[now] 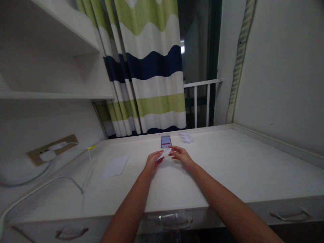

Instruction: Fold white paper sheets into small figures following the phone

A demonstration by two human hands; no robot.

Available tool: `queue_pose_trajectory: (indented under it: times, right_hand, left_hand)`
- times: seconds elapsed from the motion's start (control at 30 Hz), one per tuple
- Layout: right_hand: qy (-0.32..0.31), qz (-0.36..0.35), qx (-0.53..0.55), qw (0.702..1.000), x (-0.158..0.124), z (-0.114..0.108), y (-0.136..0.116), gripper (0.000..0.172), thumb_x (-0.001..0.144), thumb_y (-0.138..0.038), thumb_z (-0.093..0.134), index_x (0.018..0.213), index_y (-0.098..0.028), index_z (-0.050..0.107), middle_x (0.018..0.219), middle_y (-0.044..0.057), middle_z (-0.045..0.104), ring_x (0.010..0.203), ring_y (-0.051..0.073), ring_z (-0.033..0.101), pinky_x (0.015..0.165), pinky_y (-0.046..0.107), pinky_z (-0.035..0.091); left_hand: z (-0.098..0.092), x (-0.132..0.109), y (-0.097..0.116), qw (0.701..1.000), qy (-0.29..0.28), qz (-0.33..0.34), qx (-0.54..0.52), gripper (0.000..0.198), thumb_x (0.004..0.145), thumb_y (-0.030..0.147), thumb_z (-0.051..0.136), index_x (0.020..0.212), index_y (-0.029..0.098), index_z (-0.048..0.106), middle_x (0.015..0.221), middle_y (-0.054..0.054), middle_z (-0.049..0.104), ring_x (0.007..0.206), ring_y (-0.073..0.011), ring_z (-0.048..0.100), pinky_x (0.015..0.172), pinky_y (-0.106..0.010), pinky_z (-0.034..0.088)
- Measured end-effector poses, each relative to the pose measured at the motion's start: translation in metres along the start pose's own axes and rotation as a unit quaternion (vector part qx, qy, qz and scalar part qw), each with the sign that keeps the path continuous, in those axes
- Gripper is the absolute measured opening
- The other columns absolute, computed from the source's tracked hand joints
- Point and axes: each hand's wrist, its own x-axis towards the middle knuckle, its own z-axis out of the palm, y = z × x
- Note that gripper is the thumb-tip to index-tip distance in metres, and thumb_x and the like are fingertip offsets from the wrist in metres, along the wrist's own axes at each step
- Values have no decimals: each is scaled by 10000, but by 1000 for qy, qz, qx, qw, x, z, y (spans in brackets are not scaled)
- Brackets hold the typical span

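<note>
A small piece of folded white paper [164, 154] is held up over the desk, between my two hands. My left hand [152, 161] is closed on its left end, fingers curled round it. At the other end, the fingertips of my right hand [181, 157] pinch the paper's upper right edge. Just behind the paper, a phone [166, 141] with a lit screen lies on the desk. Several small folded white paper pieces [186, 137] sit in a loose pile to the right of the phone. Flat white sheets of paper [116, 166] lie to the left of my left hand.
The white desk [240, 162] has a raised back edge and drawers with handles [72, 233] in front. Cables [63, 177] run along its left side from plugs in a wall socket [52, 150]. A shelf [55, 95] overhangs the left. A striped curtain [157, 64] hangs behind.
</note>
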Motion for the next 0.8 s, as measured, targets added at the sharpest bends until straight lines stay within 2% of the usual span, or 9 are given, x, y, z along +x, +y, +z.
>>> queue_pose_trajectory:
  times: [0.53, 0.8]
  right_hand:
    - [-15, 2, 5, 1000, -3, 1, -4, 376, 559, -232, 629, 933, -225, 591, 810, 2, 607, 683, 112, 590, 581, 220, 436]
    - [14, 12, -17, 1000, 3, 0, 3, 247, 522, -123, 565, 756, -203, 569, 670, -35, 573, 598, 93, 553, 501, 186, 404]
  left_hand:
    - [1, -4, 2, 1000, -11, -8, -7, 125, 612, 99, 608, 726, 107, 658, 663, -57, 624, 507, -71, 521, 475, -170, 418]
    - [1, -3, 0, 999, -10, 8, 53, 120, 604, 108, 613, 712, 116, 664, 700, -68, 638, 545, -92, 537, 504, -194, 429]
